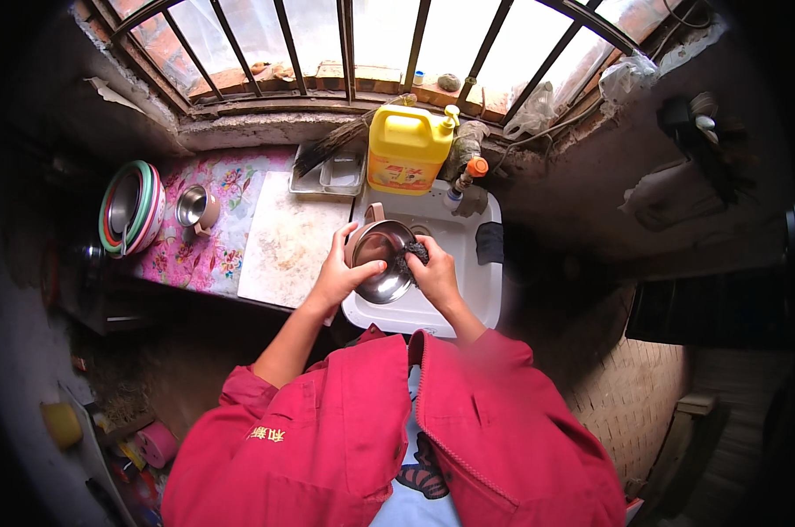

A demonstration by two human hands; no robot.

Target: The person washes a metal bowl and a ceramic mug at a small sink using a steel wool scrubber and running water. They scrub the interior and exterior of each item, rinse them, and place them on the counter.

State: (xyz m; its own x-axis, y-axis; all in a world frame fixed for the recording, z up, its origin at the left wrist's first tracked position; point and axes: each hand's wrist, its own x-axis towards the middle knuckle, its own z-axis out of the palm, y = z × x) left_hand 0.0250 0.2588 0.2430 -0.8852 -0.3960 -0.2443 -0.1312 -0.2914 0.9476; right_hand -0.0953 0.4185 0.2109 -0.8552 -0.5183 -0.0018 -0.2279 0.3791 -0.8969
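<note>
Tilted above the white sink (483,290) is a stainless-steel bowl (385,290) with a pinkish-beige outside and a handle at its far side. My left hand (342,273) grips its left wall, the thumb over the rim. In my right hand (435,271) is a dark scouring pad (414,253), pressed against the inside right wall of the bowl. Part of the pad is hidden under my fingers. Behind the bowl, the sink drain (421,230) partly shows.
A yellow pump jug (407,151) stands at the sink's back, beside an orange-handled tap (476,166). Leftward lie a worn white board (292,237), a steel cup (196,207) and stacked basins (130,209). A brush (335,145) leans over a tray (305,181). A dark cloth (489,242) hangs over the right rim.
</note>
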